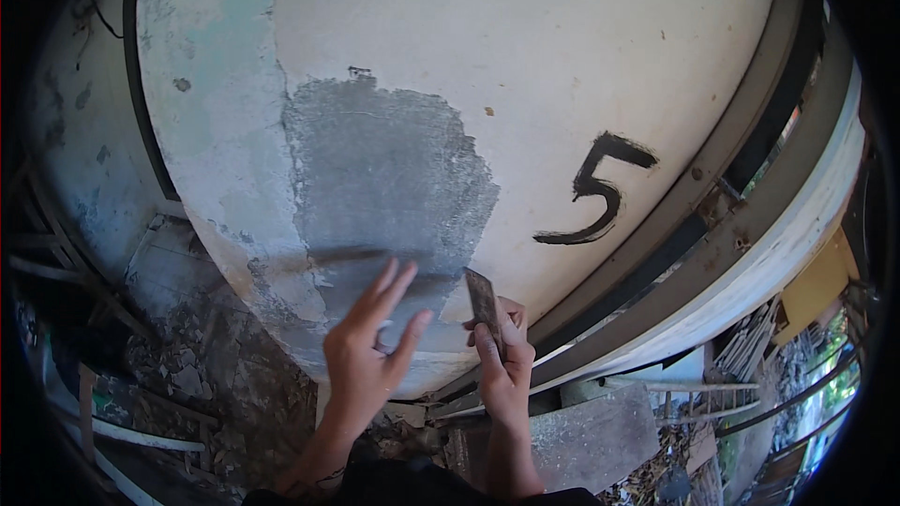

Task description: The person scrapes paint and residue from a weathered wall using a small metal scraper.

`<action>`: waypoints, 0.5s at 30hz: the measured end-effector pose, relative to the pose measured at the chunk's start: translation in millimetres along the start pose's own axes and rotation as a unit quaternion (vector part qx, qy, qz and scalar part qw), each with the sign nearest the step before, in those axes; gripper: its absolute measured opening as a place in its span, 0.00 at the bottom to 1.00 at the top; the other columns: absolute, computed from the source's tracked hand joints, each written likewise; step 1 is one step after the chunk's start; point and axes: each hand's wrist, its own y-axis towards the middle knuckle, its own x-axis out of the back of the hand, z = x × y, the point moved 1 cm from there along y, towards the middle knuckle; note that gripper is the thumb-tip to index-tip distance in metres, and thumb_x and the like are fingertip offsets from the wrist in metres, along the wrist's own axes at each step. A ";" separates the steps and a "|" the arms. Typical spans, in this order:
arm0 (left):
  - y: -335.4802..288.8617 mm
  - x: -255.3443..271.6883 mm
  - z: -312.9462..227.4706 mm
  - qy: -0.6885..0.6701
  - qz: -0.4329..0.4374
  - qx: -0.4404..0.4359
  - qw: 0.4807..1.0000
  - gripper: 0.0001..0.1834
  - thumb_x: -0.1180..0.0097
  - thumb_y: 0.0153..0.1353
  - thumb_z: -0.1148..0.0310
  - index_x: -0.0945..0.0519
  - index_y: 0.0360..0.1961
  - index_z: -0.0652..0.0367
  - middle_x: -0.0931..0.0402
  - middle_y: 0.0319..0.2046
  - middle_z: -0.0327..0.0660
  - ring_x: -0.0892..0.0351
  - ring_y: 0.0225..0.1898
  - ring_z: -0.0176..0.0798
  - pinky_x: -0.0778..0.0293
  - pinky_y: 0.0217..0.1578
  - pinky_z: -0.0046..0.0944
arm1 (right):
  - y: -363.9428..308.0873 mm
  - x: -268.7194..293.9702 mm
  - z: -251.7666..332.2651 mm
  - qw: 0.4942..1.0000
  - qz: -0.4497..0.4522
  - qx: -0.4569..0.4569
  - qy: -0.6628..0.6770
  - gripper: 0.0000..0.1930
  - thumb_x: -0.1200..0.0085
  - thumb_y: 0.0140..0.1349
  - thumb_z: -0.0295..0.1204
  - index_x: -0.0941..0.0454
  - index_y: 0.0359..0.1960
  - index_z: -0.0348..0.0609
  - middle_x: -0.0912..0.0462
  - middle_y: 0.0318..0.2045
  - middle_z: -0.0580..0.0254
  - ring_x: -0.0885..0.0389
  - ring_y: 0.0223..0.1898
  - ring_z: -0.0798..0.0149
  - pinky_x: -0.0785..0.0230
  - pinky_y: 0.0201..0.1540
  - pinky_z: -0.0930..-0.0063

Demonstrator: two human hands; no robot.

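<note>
A pale wall (403, 19) with peeling paint fills the middle of the view. On it is a rough-edged bare grey patch (384, 159). My left hand (366, 342) is in front of the patch's lower part, fingers stretched and thumb apart, holding nothing. Whether its fingertips touch the wall I cannot tell. My right hand (506, 356), just to its right, is closed around a flat, narrow, dark scraper-like piece (482, 298) with a worn surface. That piece points up, its top end near the patch's lower right edge. My fingers hide its lower end.
A black painted mark (600, 189) is on the wall to the right, before a wooden frame (656, 248) with dark gaps. Debris (192, 379) covers the floor at lower left, beside wooden pieces (169, 436). At lower right are a grey board (600, 431) and stacked sticks (747, 335).
</note>
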 end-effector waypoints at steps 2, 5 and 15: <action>-5.4 -7.8 3.4 -0.109 0.024 -0.007 0.994 0.24 0.41 0.55 0.70 0.28 0.52 0.65 0.26 0.48 0.50 0.25 0.39 0.34 0.32 0.34 0.26 | 5.4 -10.6 22.1 0.994 -0.007 0.041 -0.096 0.22 0.56 0.55 0.16 0.29 0.54 0.38 0.31 0.42 0.58 0.32 0.38 0.69 0.37 0.41 0.79; -5.7 -20.9 5.8 -0.256 -0.010 -0.077 0.964 0.20 0.43 0.58 0.68 0.26 0.50 0.67 0.21 0.38 0.47 0.31 0.25 0.21 0.34 0.21 0.24 | 10.2 -23.2 40.8 0.962 0.001 0.102 -0.252 0.32 0.54 0.43 0.15 0.30 0.56 0.42 0.31 0.44 0.55 0.34 0.44 0.63 0.40 0.44 0.75; 43.4 -22.3 -3.8 -0.202 -0.012 -0.040 0.978 0.11 0.48 0.61 0.71 0.23 0.37 0.72 0.25 0.21 0.32 0.35 0.26 0.19 0.36 0.24 0.24 | 41.8 -35.8 27.7 0.871 -0.027 0.318 -0.374 0.26 0.54 0.46 0.15 0.32 0.53 0.30 0.32 0.55 0.44 0.37 0.59 0.45 0.46 0.60 0.53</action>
